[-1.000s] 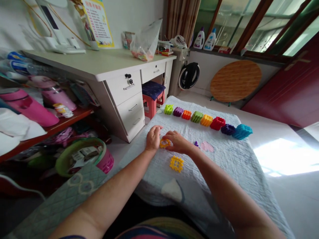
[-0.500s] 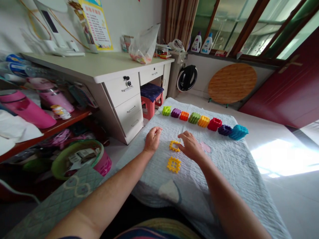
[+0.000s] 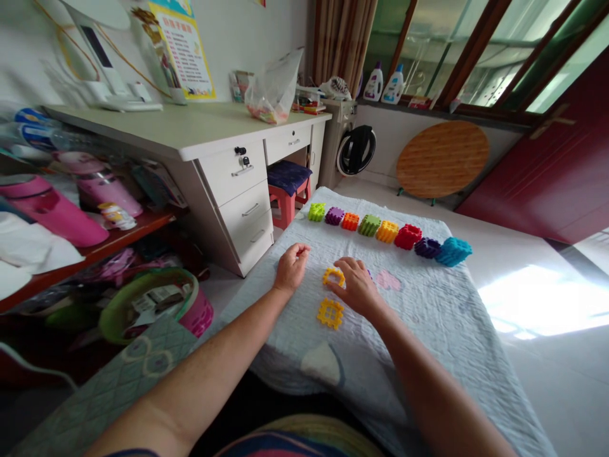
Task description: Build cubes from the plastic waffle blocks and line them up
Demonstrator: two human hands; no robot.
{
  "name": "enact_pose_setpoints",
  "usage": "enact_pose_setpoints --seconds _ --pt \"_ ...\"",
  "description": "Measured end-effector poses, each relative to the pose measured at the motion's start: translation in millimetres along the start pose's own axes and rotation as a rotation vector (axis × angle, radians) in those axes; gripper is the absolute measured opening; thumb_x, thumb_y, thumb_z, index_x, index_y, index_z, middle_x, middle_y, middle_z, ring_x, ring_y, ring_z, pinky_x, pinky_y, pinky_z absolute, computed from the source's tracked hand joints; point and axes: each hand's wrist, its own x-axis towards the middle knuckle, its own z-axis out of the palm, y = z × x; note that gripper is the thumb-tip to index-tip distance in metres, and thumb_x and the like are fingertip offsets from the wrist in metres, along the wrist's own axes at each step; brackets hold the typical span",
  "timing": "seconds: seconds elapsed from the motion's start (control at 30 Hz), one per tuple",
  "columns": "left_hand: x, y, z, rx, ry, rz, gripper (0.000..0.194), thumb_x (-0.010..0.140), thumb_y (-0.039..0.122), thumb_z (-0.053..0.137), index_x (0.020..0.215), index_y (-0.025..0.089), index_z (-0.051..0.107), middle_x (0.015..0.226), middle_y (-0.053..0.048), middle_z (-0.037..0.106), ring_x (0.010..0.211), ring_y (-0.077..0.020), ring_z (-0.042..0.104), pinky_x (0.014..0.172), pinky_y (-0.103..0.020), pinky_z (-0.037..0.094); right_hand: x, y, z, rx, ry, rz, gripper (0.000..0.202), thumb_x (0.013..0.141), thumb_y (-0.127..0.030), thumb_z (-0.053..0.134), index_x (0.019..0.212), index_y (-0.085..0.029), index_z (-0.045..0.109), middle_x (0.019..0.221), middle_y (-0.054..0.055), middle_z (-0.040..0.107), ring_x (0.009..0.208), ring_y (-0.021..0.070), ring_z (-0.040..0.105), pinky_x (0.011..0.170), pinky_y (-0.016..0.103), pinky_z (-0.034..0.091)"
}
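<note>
Two yellow plastic pieces with notched edges lie on the cloth in front of me. The nearer square piece (image 3: pixel 330 313) has a window-like grid in its middle. The farther yellow piece (image 3: pixel 328 277) has a large opening, and its right side is partly covered by my right hand (image 3: pixel 358 285). That hand's thumb and fingers are apart around the piece's right edge; whether they touch it I cannot tell. My left hand (image 3: pixel 291 266) rests to the left of the pieces, fingers curled in, with nothing visible in it. A small purple bit shows behind my right hand.
Beyond my hands, a row of notched blocks in several colours runs across the cloth-covered table (image 3: pixel 409 343), from a lime green block (image 3: pixel 316 212) to a blue block (image 3: pixel 453 251). A desk (image 3: pixel 190 130) and a red stool (image 3: pixel 285 206) stand to the left.
My right hand has shifted slightly left, its thumb and fingers now reaching over the right edge of the farther yellow piece. My left hand and both yellow pieces stay nearly in place.
</note>
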Motion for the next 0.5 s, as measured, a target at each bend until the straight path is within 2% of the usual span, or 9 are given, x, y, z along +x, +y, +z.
enact_pose_setpoints --seconds 0.1,0.2,0.37,0.43,0.5 --pt "0 2 0.0 0.014 -0.013 0.005 0.018 0.085 0.023 0.048 0.091 0.017 0.063 0.092 -0.005 0.068 0.088 -0.0178 0.062 0.083 -0.030 0.048 4 7 8 0.065 0.016 0.088 0.025 0.089 -0.028 0.055 0.112 -0.017 0.057 0.104 0.010 0.066 0.097 0.0235 0.056 0.091 0.037 0.040" --pt "0 2 0.8 0.027 -0.024 0.021 0.017 0.082 0.021 0.049 0.091 0.017 0.063 0.092 -0.005 0.068 0.088 -0.0180 0.062 0.084 -0.030 0.048 6 11 12 0.039 0.085 0.155 0.027 0.086 -0.019 0.054 0.112 -0.018 0.056 0.104 0.010 0.065 0.098 0.0245 0.055 0.089 0.038 0.041" --pt "-1 1 1.0 0.030 -0.016 0.016 0.017 0.080 0.019 0.051 0.091 0.017 0.064 0.093 -0.005 0.069 0.088 -0.0180 0.063 0.084 -0.031 0.049 4 8 6 -0.034 0.169 0.145 0.021 0.081 -0.016 0.057 0.102 -0.021 0.060 0.105 0.011 0.059 0.100 0.0261 0.052 0.088 0.040 0.042" --pt "-1 1 1.2 0.028 -0.010 0.010 0.017 0.080 0.019 0.051 0.091 0.017 0.064 0.094 -0.005 0.069 0.088 -0.0181 0.063 0.083 -0.031 0.050 -1 1 -2 0.019 0.130 0.084 0.010 0.083 -0.019 0.057 0.093 -0.021 0.060 0.098 0.008 0.059 0.094 0.0231 0.054 0.086 0.037 0.043" --pt "-1 0 1.6 0.024 -0.006 0.006 0.017 0.080 0.018 0.051 0.091 0.017 0.064 0.093 -0.005 0.069 0.088 -0.0180 0.063 0.083 -0.031 0.050 -9 -8 -10 0.081 -0.042 -0.038 0.008 0.083 -0.026 0.062 0.088 -0.020 0.059 0.092 0.006 0.058 0.087 0.0200 0.055 0.081 0.033 0.044"
